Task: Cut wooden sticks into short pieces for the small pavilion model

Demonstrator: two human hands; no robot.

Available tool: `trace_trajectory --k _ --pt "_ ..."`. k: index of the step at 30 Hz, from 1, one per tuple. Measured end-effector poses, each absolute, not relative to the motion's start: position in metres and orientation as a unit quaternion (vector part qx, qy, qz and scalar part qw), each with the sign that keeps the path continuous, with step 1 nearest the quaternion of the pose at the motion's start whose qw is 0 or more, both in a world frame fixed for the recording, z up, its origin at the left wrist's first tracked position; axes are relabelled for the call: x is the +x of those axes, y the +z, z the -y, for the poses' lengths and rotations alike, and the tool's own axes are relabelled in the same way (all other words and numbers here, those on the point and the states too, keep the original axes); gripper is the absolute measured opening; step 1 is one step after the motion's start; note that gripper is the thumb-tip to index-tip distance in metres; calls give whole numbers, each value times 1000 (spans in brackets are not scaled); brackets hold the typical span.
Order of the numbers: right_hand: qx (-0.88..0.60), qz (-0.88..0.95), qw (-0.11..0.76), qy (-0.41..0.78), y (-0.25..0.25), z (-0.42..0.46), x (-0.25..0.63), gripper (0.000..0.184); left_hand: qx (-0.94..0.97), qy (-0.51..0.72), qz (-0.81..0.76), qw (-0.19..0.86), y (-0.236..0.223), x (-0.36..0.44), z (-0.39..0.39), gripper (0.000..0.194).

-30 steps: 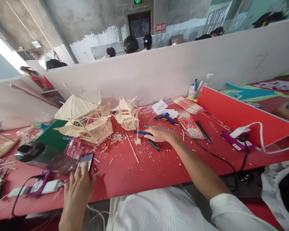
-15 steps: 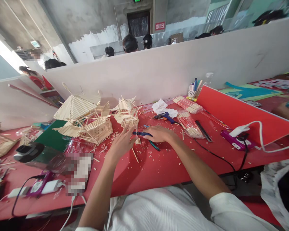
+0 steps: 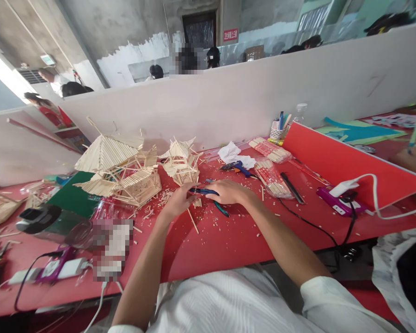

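My right hand [image 3: 228, 191] lies curled over blue-handled pliers [image 3: 204, 190] on the red table [image 3: 229, 240], its fingers closed round the handles. My left hand [image 3: 180, 200] sits just left of it, fingers bent and pinching at small wooden sticks [image 3: 197, 202] under the pliers' tip. A long thin stick [image 3: 192, 220] lies below my left hand. Right behind both hands stands a small stick-built pavilion [image 3: 181, 163].
A larger stick house [image 3: 119, 169] stands at the left on a green mat [image 3: 72, 199]. Stick packets [image 3: 272, 178], a blue glue gun [image 3: 236, 167], a purple power strip [image 3: 339, 202] with cables, a pen cup [image 3: 278, 132] and a red divider [image 3: 336, 162] are on the right. People sit beyond the white partition [image 3: 246, 92].
My left hand left the phone at the lower left, crossed to the middle and closed on the small sticks beside the pliers. My right hand stayed on the pliers.
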State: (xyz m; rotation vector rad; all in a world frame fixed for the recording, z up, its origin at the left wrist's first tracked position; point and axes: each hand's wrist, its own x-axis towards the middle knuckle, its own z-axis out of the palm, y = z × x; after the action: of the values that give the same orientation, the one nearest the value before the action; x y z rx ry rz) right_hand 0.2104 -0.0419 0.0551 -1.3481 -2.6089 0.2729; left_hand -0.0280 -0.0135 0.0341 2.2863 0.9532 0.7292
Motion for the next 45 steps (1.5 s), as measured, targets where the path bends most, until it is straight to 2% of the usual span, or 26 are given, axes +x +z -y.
trace_trajectory --k 7,12,16,21,24,27,29,34,38,45 --pt "-453 881 104 92 54 42 211 34 823 290 -324 366 25 -32 6 59" --pt "-457 879 96 98 54 42 211 34 813 302 -319 382 23 -35 3 57" --pt "-465 875 81 110 51 40 212 36 806 301 -325 392 26 -36 3 64" --pt "-470 872 66 119 51 42 207 37 817 287 -414 281 36 -27 17 65" --pt "-484 863 75 123 52 47 203 41 805 288 -487 176 46 -21 28 58" --pt "-492 857 89 124 54 51 201 44 783 299 -533 120 51 -22 31 51" --pt "-492 856 98 127 58 54 202 45 775 274 -560 107 51 -26 27 43" --pt "-466 863 116 155 69 61 205 42 774 124 -614 96 44 -33 21 18" --pt "-491 856 121 108 70 61 207 39 778 65 -621 71 38 -27 25 18" --pt "-534 842 72 6 60 47 217 38 790 43 -609 46 29 -16 27 22"
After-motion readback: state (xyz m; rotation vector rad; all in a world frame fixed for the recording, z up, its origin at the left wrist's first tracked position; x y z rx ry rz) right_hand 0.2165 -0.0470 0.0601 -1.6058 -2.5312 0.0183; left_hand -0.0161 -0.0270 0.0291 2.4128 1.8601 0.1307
